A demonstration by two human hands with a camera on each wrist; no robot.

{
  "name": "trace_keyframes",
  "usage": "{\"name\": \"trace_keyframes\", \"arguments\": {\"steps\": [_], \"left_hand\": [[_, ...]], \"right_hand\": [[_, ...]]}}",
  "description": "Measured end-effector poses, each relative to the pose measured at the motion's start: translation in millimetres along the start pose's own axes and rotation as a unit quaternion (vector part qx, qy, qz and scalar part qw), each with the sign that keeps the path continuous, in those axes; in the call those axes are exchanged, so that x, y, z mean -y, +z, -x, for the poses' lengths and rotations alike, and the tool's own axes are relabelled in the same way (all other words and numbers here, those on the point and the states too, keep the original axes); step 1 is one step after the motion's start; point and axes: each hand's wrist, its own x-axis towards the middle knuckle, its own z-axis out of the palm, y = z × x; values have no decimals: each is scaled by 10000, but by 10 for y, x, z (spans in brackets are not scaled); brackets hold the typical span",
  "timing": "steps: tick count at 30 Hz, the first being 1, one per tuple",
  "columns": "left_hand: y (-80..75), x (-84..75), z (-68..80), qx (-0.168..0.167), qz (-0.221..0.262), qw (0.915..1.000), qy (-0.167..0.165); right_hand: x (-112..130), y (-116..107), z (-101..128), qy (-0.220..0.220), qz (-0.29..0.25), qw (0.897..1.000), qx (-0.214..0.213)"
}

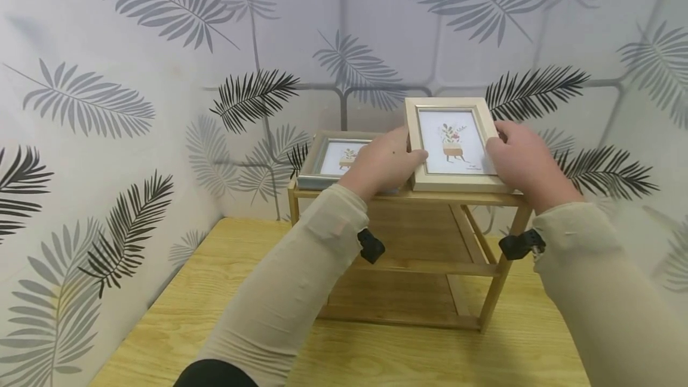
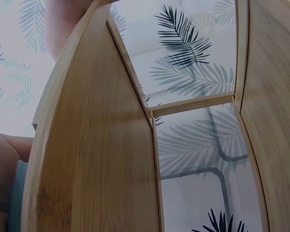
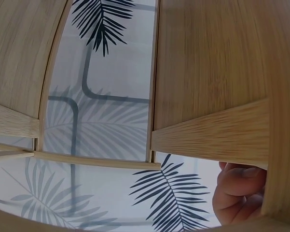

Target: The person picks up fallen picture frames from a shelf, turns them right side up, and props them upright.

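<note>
1. Cream picture frame point(image 1: 454, 145), centre-right of head view, propped on the top of the bamboo shelf point(image 1: 430, 199).
2. Left hand point(image 1: 384, 163) and right hand point(image 1: 524, 157) grip its side edges.
3. Silver frame point(image 1: 330, 160) just left (partly hidden by the left hand).

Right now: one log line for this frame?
left hand: holds cream frame | right hand: holds it too | frame: on wooden shelf, beside silver frame
</note>
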Motion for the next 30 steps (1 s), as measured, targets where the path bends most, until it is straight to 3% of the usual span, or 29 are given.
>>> {"name": "trace_keyframes", "arguments": {"steps": [9, 17, 30], "left_hand": [[-16, -18, 14, 105, -150, 9997, -148], [-42, -95, -32, -96, -777, 9967, -224], [-85, -88, -72, -498, -529, 9974, 14]], "right_hand": [[-12, -5, 6, -279, 128, 9992, -275], [-11, 7, 11, -496, 201, 9965, -637], [6, 5, 27, -691, 210, 9923, -1003]]}}
